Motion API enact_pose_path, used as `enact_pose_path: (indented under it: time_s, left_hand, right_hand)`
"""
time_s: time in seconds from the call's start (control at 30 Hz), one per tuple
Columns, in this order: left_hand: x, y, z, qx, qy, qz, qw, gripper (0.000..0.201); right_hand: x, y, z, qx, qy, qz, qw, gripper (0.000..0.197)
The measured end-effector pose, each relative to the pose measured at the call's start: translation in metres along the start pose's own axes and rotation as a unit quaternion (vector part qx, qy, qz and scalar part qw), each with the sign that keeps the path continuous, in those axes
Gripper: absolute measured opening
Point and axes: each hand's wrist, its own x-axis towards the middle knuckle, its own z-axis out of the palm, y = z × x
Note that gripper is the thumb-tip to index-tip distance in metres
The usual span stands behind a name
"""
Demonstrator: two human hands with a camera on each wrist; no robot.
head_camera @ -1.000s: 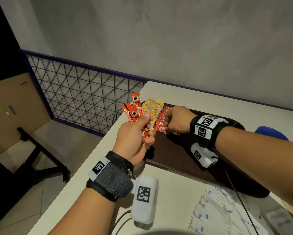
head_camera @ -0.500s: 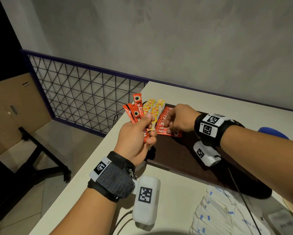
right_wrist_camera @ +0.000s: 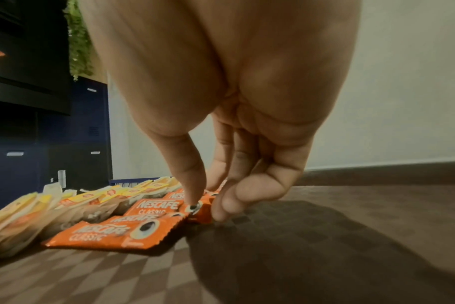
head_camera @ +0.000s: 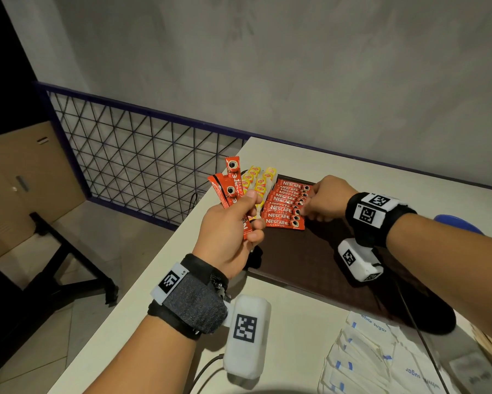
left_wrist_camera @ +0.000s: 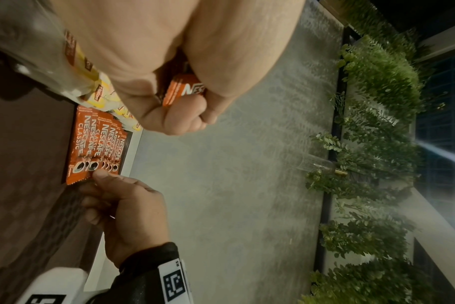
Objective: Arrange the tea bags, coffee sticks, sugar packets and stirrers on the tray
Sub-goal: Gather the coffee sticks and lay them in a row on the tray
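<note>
Head view: left hand (head_camera: 230, 237) holds a small fan of spare Nescafé coffee sticks (head_camera: 230, 191) up over the tray's near-left corner, thumb and curled fingers pinching their lower ends. I read that as a feed stock, kept clear of the layout so the other hand can work. Right hand (head_camera: 325, 199) is down at the row of coffee sticks on the tray (head_camera: 286, 204). They lie overlapped like shingles, cup ends toward that hand. Right wrist view shows thumb tip and fingers (right_wrist_camera: 222, 205) pinching the cup end of one stick in the row, probably squaring it up against its neighbours.

Lipton tea bags (head_camera: 260, 182) sit in overlapped rows just left of the sticks, on the tray's far-left part. The dark brown tray (head_camera: 310, 251) has bare surface toward me, likely reserved for the sugar. White sugar packets (head_camera: 372, 356) are fanned on the counter (head_camera: 293, 308), near edge, off the tray.

Can't resolve:
- count of sticks in the left hand; two ends plainly show, overlap hides the rest
- stirrers; a pale wooden-looking edge at far right is cut off
- blue object behind my right forearm, mostly hidden
- tray's right part, covered by forearm and shadow
</note>
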Motion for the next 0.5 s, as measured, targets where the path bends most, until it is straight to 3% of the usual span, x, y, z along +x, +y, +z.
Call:
enact_pose_path:
  time_s: [0.33,0.5]
  left_hand:
    - [0.0008,-0.0006,0.0006,-0.001,-0.001,-0.004,1.000,0.018]
    - [0.0008,-0.0007,0.0006,0.002,-0.002,-0.003,1.000,0.018]
  right_hand:
    - [0.0042,0.0036,0.0033,0.077,-0.010,0.043,0.996,0.020]
    - [0.0071,0.0042,0.0022,0.028,0.032,0.023,0.999,0.018]
